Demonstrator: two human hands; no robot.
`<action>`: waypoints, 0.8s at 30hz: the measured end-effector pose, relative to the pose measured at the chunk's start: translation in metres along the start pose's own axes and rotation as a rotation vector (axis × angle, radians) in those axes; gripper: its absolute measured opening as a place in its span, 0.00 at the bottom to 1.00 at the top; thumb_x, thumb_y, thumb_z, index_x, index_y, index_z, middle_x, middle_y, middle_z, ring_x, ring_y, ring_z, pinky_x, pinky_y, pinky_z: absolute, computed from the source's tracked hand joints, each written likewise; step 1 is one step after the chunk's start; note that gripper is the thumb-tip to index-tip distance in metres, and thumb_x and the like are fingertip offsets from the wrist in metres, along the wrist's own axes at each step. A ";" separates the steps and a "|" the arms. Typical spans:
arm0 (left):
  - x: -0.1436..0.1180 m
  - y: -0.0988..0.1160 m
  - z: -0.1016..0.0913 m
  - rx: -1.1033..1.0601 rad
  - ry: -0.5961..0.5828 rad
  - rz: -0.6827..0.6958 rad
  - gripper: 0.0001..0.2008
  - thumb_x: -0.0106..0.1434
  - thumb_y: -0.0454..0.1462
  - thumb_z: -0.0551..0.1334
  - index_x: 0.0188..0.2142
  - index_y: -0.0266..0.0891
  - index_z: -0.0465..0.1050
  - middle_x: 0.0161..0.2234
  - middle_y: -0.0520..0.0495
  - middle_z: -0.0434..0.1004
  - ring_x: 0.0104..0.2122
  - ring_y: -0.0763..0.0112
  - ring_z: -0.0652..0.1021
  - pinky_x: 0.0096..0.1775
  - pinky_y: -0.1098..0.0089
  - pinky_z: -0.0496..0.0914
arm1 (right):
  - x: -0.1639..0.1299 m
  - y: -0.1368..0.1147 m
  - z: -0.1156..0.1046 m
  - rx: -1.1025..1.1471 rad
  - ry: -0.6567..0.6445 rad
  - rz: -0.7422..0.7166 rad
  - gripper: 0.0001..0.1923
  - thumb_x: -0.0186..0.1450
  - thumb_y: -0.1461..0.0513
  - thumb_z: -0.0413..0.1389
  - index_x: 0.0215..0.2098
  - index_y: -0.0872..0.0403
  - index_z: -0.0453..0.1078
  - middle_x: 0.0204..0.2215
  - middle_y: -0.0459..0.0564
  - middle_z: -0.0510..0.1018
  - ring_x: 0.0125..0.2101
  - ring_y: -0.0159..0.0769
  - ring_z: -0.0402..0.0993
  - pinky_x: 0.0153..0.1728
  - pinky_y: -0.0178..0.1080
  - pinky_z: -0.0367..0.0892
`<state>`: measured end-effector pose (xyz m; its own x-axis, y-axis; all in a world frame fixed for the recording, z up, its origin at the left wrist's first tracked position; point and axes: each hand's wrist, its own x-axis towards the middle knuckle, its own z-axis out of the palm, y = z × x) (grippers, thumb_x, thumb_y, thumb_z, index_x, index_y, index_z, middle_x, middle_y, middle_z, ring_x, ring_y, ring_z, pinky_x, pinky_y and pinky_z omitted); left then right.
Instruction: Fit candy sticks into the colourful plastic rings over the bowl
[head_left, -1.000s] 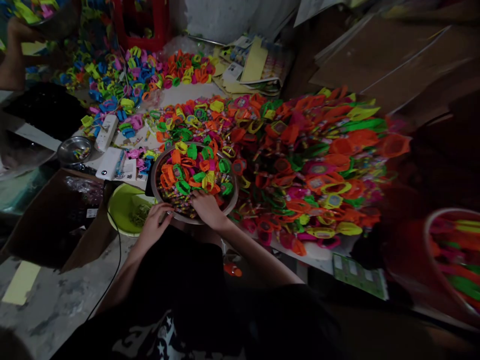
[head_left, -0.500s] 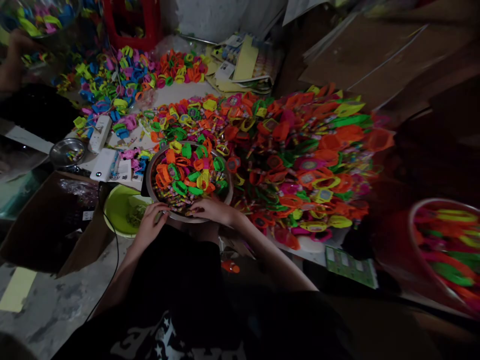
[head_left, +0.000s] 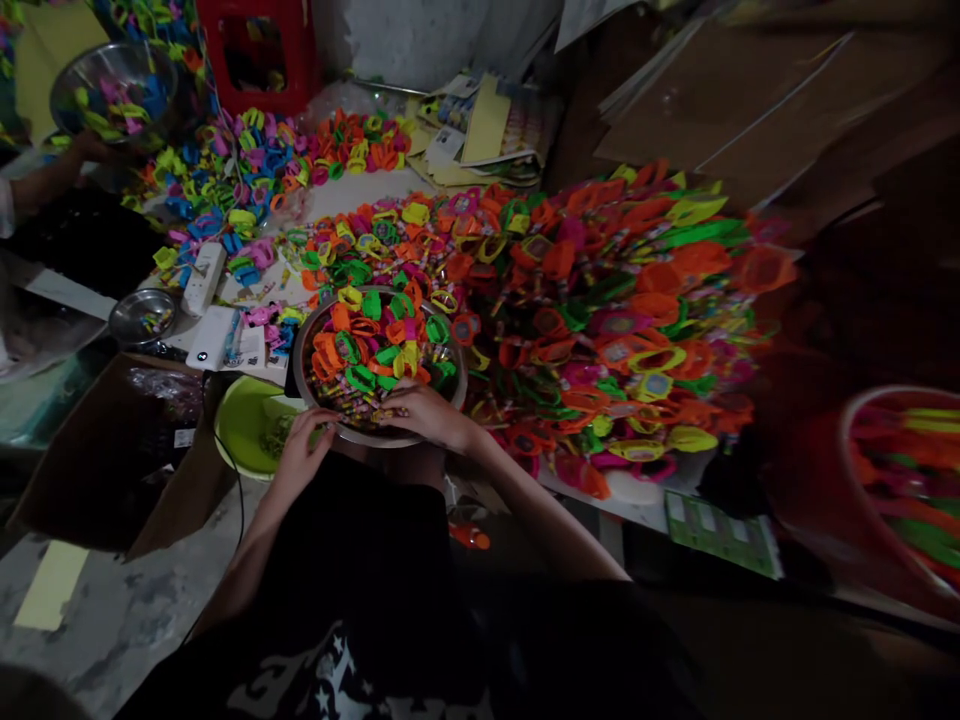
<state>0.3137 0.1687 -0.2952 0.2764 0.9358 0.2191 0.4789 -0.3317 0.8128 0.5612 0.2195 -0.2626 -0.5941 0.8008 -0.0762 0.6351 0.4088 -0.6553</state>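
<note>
While my right hand (head_left: 426, 412) lies curled over the near rim of the metal bowl (head_left: 309, 340), fingers down among the small pieces inside, I cannot tell whether it pinches one. My left hand (head_left: 304, 447) sits at the bowl's near left edge, fingers bent against the rim; its grasp is hidden too. That bowl stands at the near edge of the table (head_left: 360, 190), right in front of me, heaped with orange, green and yellow plastic rings (head_left: 371, 335). Just left and nearer, lower down, sits a lime-green basin (head_left: 244, 425) with a few pale scraps in it. Farther left is a small steel dish (head_left: 142, 318) holding a few bits, beside a white power strip (head_left: 204, 278). To the right spreads a big heap of bright toy pieces (head_left: 615, 310), and a red tub (head_left: 900, 490) at the far right holds more. At the far left another person's hand (head_left: 90, 150) holds a steel bowl (head_left: 112, 85) of coloured pieces. Papers (head_left: 487, 125) lie at the far side, with a grey concrete floor (head_left: 97, 620) below.
</note>
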 end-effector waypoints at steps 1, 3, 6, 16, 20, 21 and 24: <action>-0.001 0.002 0.000 0.017 0.025 0.000 0.09 0.67 0.39 0.55 0.45 0.41 0.68 0.45 0.46 0.72 0.48 0.67 0.71 0.52 0.62 0.65 | -0.002 0.000 -0.002 0.111 0.082 0.028 0.13 0.62 0.58 0.59 0.39 0.58 0.77 0.40 0.56 0.77 0.45 0.41 0.70 0.46 0.38 0.62; -0.003 0.009 0.001 0.107 0.069 0.010 0.16 0.65 0.41 0.58 0.52 0.42 0.64 0.51 0.43 0.69 0.52 0.65 0.69 0.54 0.60 0.64 | -0.006 -0.004 -0.001 0.391 0.188 0.118 0.16 0.61 0.54 0.59 0.39 0.59 0.76 0.41 0.55 0.77 0.42 0.41 0.72 0.45 0.39 0.64; -0.005 0.024 0.002 0.254 -0.020 0.088 0.36 0.58 0.46 0.65 0.62 0.44 0.52 0.60 0.39 0.58 0.59 0.57 0.62 0.57 0.57 0.61 | -0.012 -0.020 0.008 0.792 0.074 0.199 0.21 0.57 0.50 0.60 0.39 0.59 0.75 0.35 0.51 0.79 0.37 0.39 0.74 0.42 0.39 0.66; -0.011 0.049 -0.001 0.274 -0.313 0.264 0.29 0.61 0.44 0.63 0.59 0.43 0.58 0.54 0.43 0.69 0.53 0.63 0.71 0.55 0.61 0.65 | -0.028 -0.053 0.046 1.132 -0.102 0.305 0.20 0.53 0.51 0.63 0.37 0.57 0.76 0.33 0.47 0.78 0.38 0.36 0.72 0.46 0.40 0.64; -0.016 0.047 0.003 0.260 -0.226 0.327 0.25 0.61 0.43 0.62 0.56 0.41 0.61 0.50 0.43 0.72 0.50 0.63 0.72 0.53 0.61 0.66 | -0.030 -0.057 0.061 1.261 -0.090 0.259 0.19 0.55 0.52 0.62 0.38 0.57 0.74 0.34 0.47 0.77 0.38 0.33 0.72 0.46 0.38 0.64; -0.017 0.047 0.004 0.248 -0.217 0.336 0.25 0.61 0.42 0.62 0.57 0.41 0.61 0.50 0.43 0.72 0.50 0.63 0.72 0.53 0.61 0.66 | -0.029 -0.058 0.063 1.273 -0.110 0.238 0.19 0.56 0.51 0.62 0.38 0.57 0.73 0.34 0.47 0.77 0.37 0.33 0.72 0.45 0.38 0.64; -0.017 0.047 0.002 0.223 -0.226 0.294 0.31 0.59 0.45 0.64 0.59 0.41 0.58 0.54 0.40 0.69 0.53 0.59 0.70 0.54 0.58 0.65 | -0.021 -0.057 0.059 1.177 -0.209 0.130 0.20 0.61 0.49 0.56 0.34 0.59 0.72 0.31 0.49 0.76 0.34 0.33 0.72 0.42 0.38 0.66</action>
<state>0.3334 0.1371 -0.2624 0.5919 0.7557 0.2802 0.5136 -0.6216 0.5915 0.5079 0.1532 -0.2680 -0.6966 0.6757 -0.2412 -0.0798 -0.4070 -0.9099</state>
